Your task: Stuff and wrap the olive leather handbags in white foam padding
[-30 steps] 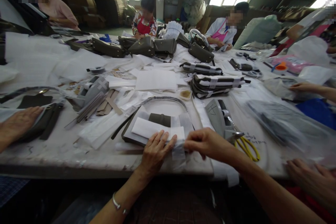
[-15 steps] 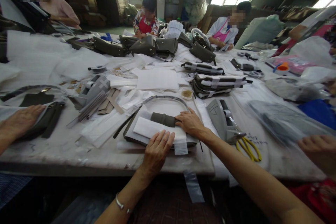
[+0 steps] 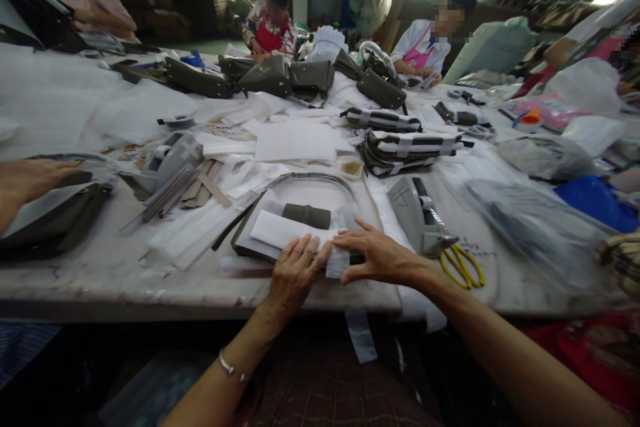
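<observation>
On the table before me lies a dark olive handbag (image 3: 241,245), its arched handle (image 3: 305,177) wrapped in clear film. A folded white foam strip (image 3: 273,230) rests across it, below an olive strap piece (image 3: 306,215). My left hand (image 3: 296,270) lies on the foam strip's lower edge, fingers stretched out. Over the strip's right end is my right hand (image 3: 375,253), fingers extended and thumb apart, near a piece of clear tape (image 3: 338,263) on the bag's front. Another clear tape piece (image 3: 360,335) hangs from the table edge.
Right of the bag stand a grey tape dispenser (image 3: 407,213) and yellow-handled scissors (image 3: 463,267). Another dispenser (image 3: 173,160) is at left, beside grey-brown strips (image 3: 203,187). A co-worker's hand (image 3: 30,180) works on a bag at far left. Wrapped bags (image 3: 413,147) lie farther back.
My right hand has moved from the strap piece and handle down toward me, onto the foam strip's right end. My left hand stays on the foam. The view has shifted slightly.
</observation>
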Demonstrator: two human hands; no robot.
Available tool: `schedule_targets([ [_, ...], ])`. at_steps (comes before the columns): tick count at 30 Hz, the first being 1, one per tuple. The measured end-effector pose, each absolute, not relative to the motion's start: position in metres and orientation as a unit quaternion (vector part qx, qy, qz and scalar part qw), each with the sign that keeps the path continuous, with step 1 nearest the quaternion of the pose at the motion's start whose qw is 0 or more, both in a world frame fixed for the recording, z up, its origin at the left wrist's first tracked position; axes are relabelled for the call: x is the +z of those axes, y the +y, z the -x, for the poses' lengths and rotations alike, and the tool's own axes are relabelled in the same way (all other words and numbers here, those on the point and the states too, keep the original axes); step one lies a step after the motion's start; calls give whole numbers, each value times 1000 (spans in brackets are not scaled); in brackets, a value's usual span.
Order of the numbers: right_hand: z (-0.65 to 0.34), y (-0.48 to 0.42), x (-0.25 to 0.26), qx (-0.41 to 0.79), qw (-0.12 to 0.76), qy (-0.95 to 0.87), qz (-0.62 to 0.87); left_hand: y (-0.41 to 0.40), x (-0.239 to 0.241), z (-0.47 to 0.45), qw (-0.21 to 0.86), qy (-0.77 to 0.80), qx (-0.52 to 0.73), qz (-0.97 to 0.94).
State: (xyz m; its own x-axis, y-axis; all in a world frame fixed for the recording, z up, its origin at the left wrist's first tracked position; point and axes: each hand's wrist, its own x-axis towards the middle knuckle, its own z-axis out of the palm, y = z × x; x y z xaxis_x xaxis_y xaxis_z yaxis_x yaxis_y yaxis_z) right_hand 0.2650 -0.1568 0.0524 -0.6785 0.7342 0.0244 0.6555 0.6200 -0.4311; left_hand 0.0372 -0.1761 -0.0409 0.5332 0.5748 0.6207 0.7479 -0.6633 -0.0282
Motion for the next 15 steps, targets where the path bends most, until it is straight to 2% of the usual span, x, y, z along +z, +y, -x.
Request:
schedule_targets([
  [6,-270,-183,19,83,169,-907,378,-177,-34,-36,134,-373,-265,879],
  [10,-270,-190,-8,48,241,-891,381,-181,-23,-39,167,-365,-208,892],
  [15,-271,-192,-20,27,285,-888,360,-172,-14,-45,169,-279,-168,930],
])
